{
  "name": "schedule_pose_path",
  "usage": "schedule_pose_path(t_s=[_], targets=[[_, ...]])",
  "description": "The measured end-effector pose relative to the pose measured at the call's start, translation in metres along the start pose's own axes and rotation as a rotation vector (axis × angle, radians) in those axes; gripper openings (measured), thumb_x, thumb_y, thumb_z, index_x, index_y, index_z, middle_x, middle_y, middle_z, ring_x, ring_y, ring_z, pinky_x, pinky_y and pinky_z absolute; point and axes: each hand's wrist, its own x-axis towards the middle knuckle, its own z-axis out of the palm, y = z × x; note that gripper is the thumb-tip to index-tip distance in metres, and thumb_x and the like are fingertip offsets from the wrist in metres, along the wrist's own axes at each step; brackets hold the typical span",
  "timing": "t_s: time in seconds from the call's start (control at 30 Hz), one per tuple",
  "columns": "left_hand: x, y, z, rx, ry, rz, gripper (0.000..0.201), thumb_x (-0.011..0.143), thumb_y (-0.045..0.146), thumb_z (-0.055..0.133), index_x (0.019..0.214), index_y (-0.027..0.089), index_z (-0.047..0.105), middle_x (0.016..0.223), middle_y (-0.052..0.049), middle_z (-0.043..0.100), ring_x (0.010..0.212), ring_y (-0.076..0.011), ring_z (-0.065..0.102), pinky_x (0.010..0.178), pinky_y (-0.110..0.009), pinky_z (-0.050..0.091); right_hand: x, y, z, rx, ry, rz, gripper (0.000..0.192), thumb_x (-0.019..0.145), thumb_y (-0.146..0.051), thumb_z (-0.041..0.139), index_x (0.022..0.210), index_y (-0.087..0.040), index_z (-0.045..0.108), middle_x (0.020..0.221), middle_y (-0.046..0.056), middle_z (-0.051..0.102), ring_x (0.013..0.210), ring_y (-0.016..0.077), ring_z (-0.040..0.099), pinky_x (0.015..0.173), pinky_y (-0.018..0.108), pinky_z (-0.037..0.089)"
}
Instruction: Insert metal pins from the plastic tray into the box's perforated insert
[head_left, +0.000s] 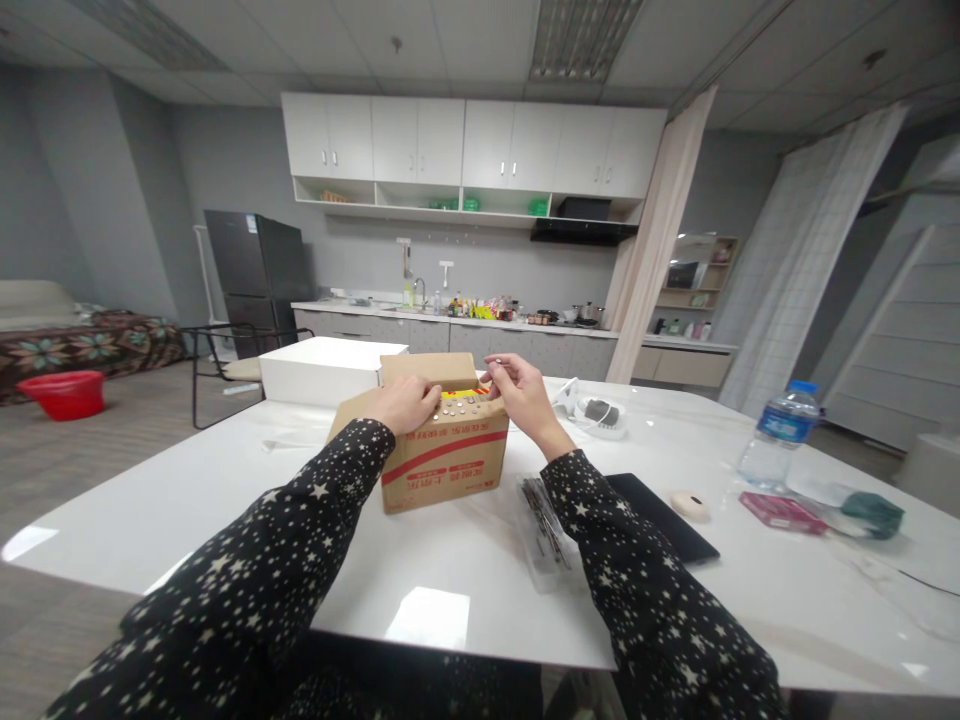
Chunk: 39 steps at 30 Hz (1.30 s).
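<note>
A brown cardboard box [444, 465] with red stripes and red print stands on the white table. Several small round silvery pieces [454, 409] lie on its top, with something yellow and red [457, 394] showing just behind them. My left hand [406, 404] rests on the box's top left side, fingers lying over the cardboard near those pieces. At the top right corner my right hand [520, 394] is raised with thumb and fingers pinched together; what sits between the fingertips is too small to name. A back flap [429, 370] of the box stands up.
Right of the box lies a clear tray [546, 535] of thin metal rods, partly behind my right sleeve. Further right are a black flat tablet-like object [664, 517], a pale round case [689, 506], a pink packet [780, 511] and a water bottle [780, 437]. A white box [322, 372] stands back left.
</note>
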Motion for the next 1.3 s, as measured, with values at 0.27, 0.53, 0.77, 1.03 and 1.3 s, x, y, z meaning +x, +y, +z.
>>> schedule_pose_path(t_s=[0.27,0.53,0.77,1.03,1.3], targets=[[0.001,-0.001,0.0,-0.006,-0.006,0.009,0.05,0.094,0.046,0.033,0.098,0.019,0.074,0.109,-0.014,0.075,0.098,-0.0289,0.07,0.086,-0.036,0.051,0.015,0.008,0.006,0.079,-0.014,0.055,0.037,0.089,-0.052,0.061,0.101,-0.017,0.064,0.078,0.002,0.068,0.055,0.0102,0.06,0.057,0.026,0.051],[0.0,-0.003,0.0,-0.018,-0.002,0.044,0.049,0.094,0.046,0.033,0.092,0.02,0.074,0.106,-0.013,0.076,0.096,-0.0281,0.07,0.084,-0.035,0.051,0.012,0.011,-0.004,0.068,0.014,0.096,0.045,0.088,-0.063,0.058,0.095,-0.018,0.065,0.072,0.0,0.065,0.05,0.0092,0.055,0.051,0.023,0.046],[0.002,-0.005,0.002,-0.027,0.007,0.046,0.047,0.094,0.046,0.034,0.09,0.021,0.074,0.105,-0.012,0.076,0.096,-0.0273,0.069,0.084,-0.034,0.051,0.012,0.008,-0.002,0.104,-0.014,0.112,0.049,0.087,-0.067,0.058,0.096,-0.019,0.065,0.072,0.0,0.066,0.05,0.0092,0.056,0.052,0.023,0.047],[0.001,-0.003,0.001,-0.031,0.008,0.039,0.047,0.093,0.044,0.035,0.091,0.02,0.075,0.102,-0.012,0.077,0.092,-0.0271,0.07,0.082,-0.033,0.051,0.008,0.007,0.013,0.156,-0.078,0.083,0.049,0.087,-0.067,0.058,0.096,-0.019,0.064,0.072,0.0,0.067,0.051,0.0098,0.058,0.053,0.025,0.05],[0.001,-0.003,0.001,-0.022,0.007,0.039,0.047,0.093,0.044,0.035,0.093,0.02,0.075,0.105,-0.012,0.077,0.095,-0.0277,0.07,0.084,-0.034,0.051,0.006,0.009,0.018,0.131,-0.119,0.077,0.047,0.09,-0.065,0.055,0.096,-0.019,0.063,0.073,0.0,0.066,0.052,0.0097,0.058,0.053,0.024,0.05]])
